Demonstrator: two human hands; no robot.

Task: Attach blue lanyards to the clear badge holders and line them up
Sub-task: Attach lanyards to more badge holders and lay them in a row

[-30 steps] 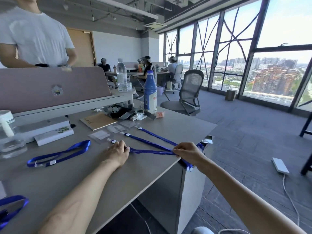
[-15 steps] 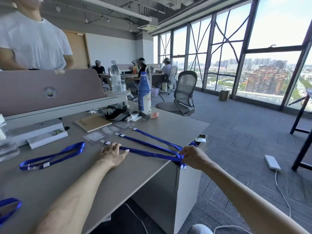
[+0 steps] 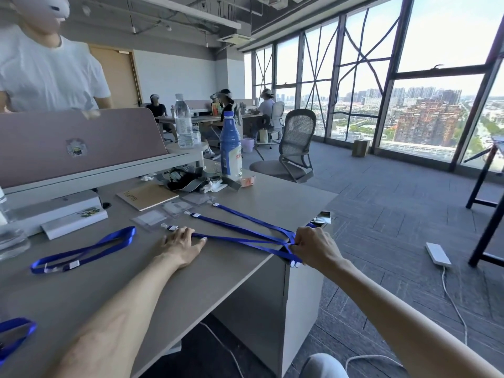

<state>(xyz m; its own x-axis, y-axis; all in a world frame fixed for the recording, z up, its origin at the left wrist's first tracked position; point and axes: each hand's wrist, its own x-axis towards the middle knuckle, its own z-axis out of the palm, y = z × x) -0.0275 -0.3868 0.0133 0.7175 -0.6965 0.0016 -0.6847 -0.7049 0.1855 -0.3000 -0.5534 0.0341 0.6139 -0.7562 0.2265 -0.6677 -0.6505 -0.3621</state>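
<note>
scene: a person at an office worktop (image 3: 163, 290) lines up blue lanyards, seen from a head-worn camera.
left hand: the left hand (image 3: 181, 245) now lies flat, its grip spread, fingers pressing the near lanyard (image 3: 226, 239) to the worktop just behind its clip. a second ago those fingers were curled over the strap.
right hand: the right hand (image 3: 313, 248) pinches the loop end of the same lanyard at the worktop's right edge, a little further out than before.
change: the strap between the two hands has been drawn out straight and low.
task's things: two other lanyards (image 3: 240, 226) lie beside it, fanning from the right hand towards the clear badge holders (image 3: 150, 218) set in a row. whether the near clip is hooked to its holder cannot be told.
unplaced: a loose lanyard (image 3: 84, 249) lies looped at the left, well apart.
meaning: this strap looks close to placed. the likely next move is to let go and fetch the loose one.
</note>
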